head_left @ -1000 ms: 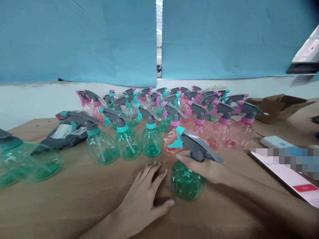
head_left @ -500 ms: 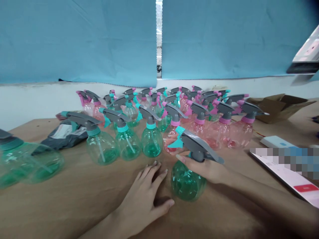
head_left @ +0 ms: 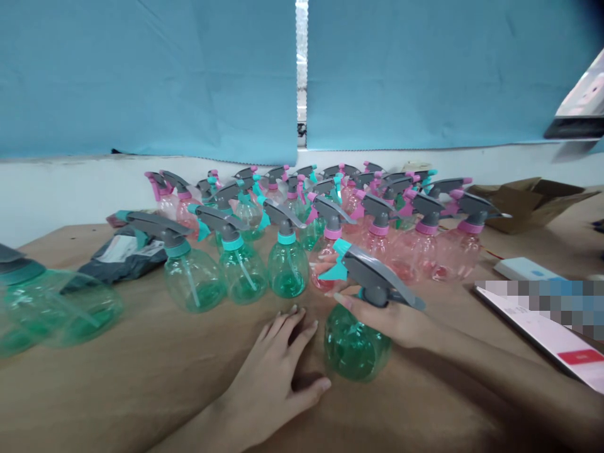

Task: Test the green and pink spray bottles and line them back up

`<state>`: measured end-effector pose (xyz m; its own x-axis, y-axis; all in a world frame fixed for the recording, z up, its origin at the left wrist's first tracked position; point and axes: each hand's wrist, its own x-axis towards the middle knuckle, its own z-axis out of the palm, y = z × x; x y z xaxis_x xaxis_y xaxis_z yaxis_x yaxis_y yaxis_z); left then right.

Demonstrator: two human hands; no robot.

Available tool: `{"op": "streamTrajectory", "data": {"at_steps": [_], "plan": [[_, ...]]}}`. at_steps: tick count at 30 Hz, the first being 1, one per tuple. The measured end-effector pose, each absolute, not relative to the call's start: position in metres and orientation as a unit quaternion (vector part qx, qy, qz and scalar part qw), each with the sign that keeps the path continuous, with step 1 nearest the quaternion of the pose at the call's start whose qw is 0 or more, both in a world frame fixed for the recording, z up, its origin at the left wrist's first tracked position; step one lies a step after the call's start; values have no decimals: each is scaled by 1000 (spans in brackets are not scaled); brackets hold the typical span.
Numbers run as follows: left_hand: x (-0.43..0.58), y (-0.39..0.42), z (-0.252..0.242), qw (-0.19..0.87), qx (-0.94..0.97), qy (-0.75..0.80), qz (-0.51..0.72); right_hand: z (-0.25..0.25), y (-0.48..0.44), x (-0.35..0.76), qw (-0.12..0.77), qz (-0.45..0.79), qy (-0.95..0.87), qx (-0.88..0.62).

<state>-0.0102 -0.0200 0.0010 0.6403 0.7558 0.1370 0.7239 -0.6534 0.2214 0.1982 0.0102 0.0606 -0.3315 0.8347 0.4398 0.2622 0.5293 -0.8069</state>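
My right hand (head_left: 399,321) is wrapped round the neck of a green spray bottle (head_left: 356,346), just below its grey and turquoise trigger head. The bottle stands on the wooden table, its nozzle pointing to the left and away from me. Part of my fingers is hidden behind the neck. My left hand (head_left: 278,368) lies palm down on the table to the left of that bottle, fingers spread and holding nothing. Beyond my left hand stands another green spray bottle (head_left: 289,267) with a turquoise collar.
Several pink spray bottles (head_left: 455,255) and more green ones (head_left: 243,274) stand in rows towards the wall. A large green bottle (head_left: 89,308) is at the left, near a dark plastic package (head_left: 120,255). At the right are a phone-like device (head_left: 533,333), a white box (head_left: 528,270) and an open cardboard box (head_left: 528,201).
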Motion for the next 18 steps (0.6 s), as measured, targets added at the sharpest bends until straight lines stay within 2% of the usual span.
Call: {"op": "streamTrajectory", "data": {"at_steps": [13, 18], "plan": [[-10, -20, 3, 75, 903, 415, 86, 63, 10, 204, 409, 276, -773, -399], [-10, -20, 2, 66, 903, 416, 84, 70, 9, 203, 422, 289, -772, -376]]}}
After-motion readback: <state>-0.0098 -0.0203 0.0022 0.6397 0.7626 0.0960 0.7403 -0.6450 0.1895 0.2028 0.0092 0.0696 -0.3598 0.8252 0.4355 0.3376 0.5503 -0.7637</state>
